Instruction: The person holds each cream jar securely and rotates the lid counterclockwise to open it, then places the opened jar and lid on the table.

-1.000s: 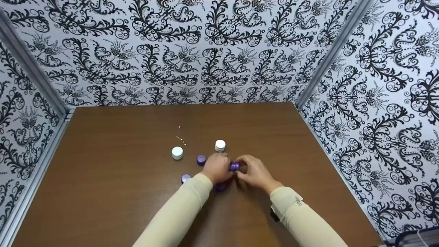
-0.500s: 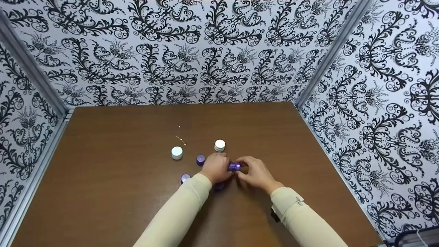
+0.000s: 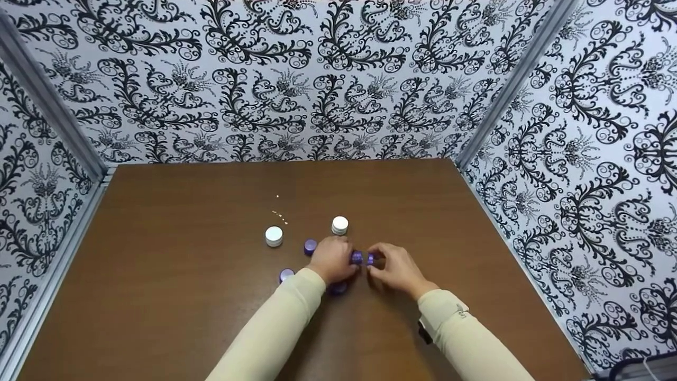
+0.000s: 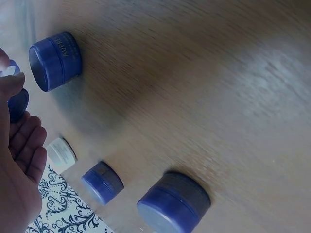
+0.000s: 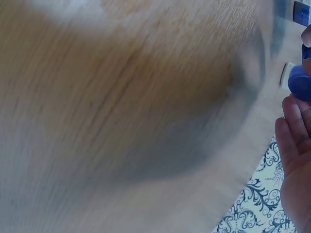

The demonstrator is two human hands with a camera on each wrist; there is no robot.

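Note:
My left hand point(image 3: 332, 259) grips a small purple jar point(image 3: 356, 257). Just to its right, my right hand point(image 3: 395, 269) pinches a purple lid point(image 3: 370, 259) between thumb and fingers, with a narrow gap between lid and jar. The left wrist view shows the left hand point(image 4: 19, 160) around the dark blue-purple jar point(image 4: 18, 104), cut by the frame edge. In the right wrist view the rounded lid point(image 5: 300, 82) sits by the fingertips. Another purple jar point(image 3: 339, 288) stands below the left hand, partly hidden by it; lettering shows on a jar point(image 4: 56, 60).
Beyond the left hand stand a white jar point(image 3: 339, 225) and a second white jar point(image 3: 274, 236). Two purple jars, one farther point(image 3: 310, 246) and one nearer point(image 3: 286, 275), are left of that hand. Tiny pale specks point(image 3: 280, 215) mark the brown table point(image 3: 185, 264). Patterned walls point(image 3: 275, 84) enclose it.
The purple lid has come away from the jar. My right hand has moved slightly right with the lid, while the left hand with the jar stays nearly in place.

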